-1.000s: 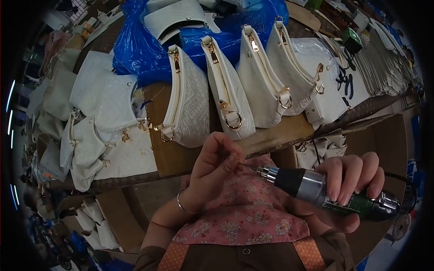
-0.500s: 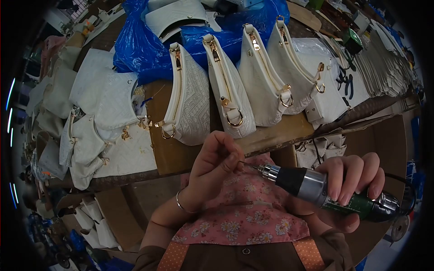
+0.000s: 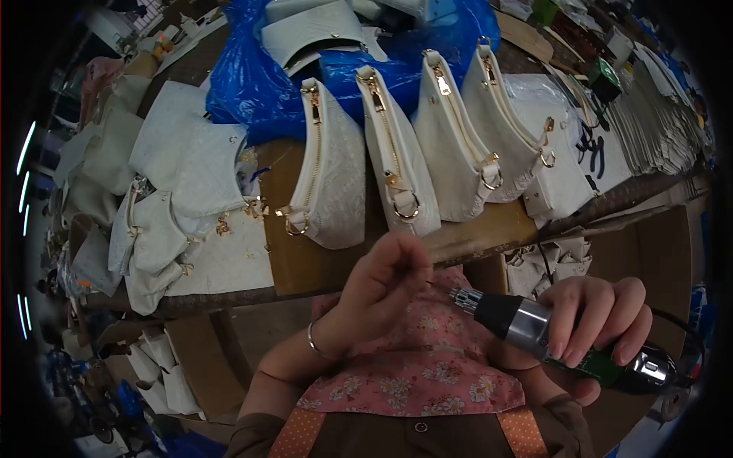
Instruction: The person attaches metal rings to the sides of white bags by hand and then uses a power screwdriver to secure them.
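In my right hand (image 3: 599, 320) is a handheld electric drill (image 3: 527, 324), its grey and green body wrapped by my fingers. The metal chuck (image 3: 466, 298) points left, with a thin bit sticking out of it. Close to that bit's tip, my left hand (image 3: 389, 278) is closed in a pinch, thumb against fingers; whatever lies between them is too small to make out. Behind both hands, several white handbags (image 3: 397, 168) with gold zips and rings stand in a row on a brown board (image 3: 286, 263).
White bag pieces (image 3: 187, 153) and small gold fittings (image 3: 223, 223) lie to the left. A blue plastic bag (image 3: 244, 91) sits behind the row. On the right are pliers (image 3: 597, 155) and stacked sheets (image 3: 657, 114). Cardboard boxes (image 3: 202, 366) stand below the table edge.
The view has shifted a little, so the bench appears slightly farther right. My left hand's pinch has drawn tighter near the bit tip. The drill stays in my right hand.
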A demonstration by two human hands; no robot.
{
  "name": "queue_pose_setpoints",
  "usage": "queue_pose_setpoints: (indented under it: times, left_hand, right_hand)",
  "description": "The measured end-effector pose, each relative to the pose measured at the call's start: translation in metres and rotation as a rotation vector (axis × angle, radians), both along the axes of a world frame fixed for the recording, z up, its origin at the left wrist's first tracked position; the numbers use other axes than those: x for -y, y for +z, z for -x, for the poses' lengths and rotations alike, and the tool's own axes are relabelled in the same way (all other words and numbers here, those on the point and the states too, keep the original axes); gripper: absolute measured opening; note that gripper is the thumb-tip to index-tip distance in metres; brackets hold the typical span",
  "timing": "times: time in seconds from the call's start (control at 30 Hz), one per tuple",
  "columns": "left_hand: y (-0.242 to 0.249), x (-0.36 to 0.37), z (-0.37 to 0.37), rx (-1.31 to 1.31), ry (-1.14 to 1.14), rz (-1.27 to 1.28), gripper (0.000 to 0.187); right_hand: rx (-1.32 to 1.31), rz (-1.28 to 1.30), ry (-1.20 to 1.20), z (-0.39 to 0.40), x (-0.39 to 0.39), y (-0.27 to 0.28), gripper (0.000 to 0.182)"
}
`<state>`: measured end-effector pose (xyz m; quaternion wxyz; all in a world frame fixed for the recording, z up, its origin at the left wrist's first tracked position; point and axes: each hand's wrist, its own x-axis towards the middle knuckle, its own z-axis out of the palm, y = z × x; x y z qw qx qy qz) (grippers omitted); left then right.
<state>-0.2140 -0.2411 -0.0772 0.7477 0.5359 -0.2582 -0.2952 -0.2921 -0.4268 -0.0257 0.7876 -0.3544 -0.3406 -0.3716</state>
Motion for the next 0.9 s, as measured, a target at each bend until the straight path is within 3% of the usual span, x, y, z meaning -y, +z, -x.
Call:
queue_pose_setpoints:
  times: [0.07,0.13,0.23,0.33,0.37,0.43,0.5,0.63,0.7,0.73,0.8,0.9]
  left_hand:
    - [-0.001,0.002,-0.001,0.005,-0.03,0.005,0.009]
    - [-0.005,0.008,-0.002,0.002,-0.059,0.013,0.009]
    - [-0.019,0.019,-0.004,-0.048,-0.102,0.17,0.018]
    - [-0.032,0.024,-0.016,0.022,-0.103,-0.003,0.029]
    - [-0.034,0.025,-0.019,0.126,-0.087,-0.037,0.032]
    - [-0.039,0.028,-0.024,0.236,-0.053,-0.077,0.036]
    - [-0.045,0.034,-0.027,0.455,0.173,-0.209,0.048]
    - [-0.029,0.059,-0.029,0.576,0.392,-0.197,0.061]
    - [-0.012,0.073,-0.032,0.846,0.615,-0.282,0.07]
    - [-0.008,0.076,-0.038,0.847,0.617,-0.28,0.07]
    - [-0.003,0.085,-0.05,0.684,0.251,-0.368,0.068]
    - [-0.016,0.096,-0.056,0.658,0.244,-0.24,0.057]
  right_hand:
    - [-0.02,-0.241,-0.151,0.0,-0.02,0.004,0.039]
    - [0.013,-0.178,-0.026,0.005,-0.006,-0.005,0.04]
    - [0.06,-0.275,-0.122,0.0,-0.012,-0.005,0.041]
    - [0.092,-0.369,-0.219,0.0,-0.018,0.0,0.042]
    - [-0.12,-0.226,-0.086,0.014,-0.018,0.018,0.042]
    - [0.036,-0.303,-0.096,0.004,-0.016,0.007,0.042]
    - [0.205,-0.386,-0.088,0.002,-0.011,0.003,0.043]
    - [0.139,-0.367,0.0,0.008,-0.001,0.005,0.043]
    - [0.092,-0.352,0.035,0.014,0.003,0.007,0.043]
    - [0.067,-0.343,0.048,0.018,0.006,0.008,0.043]
    - [0.019,-0.32,0.065,0.025,0.012,0.011,0.042]
    - [-0.056,-0.288,0.069,0.036,0.021,0.015,0.042]
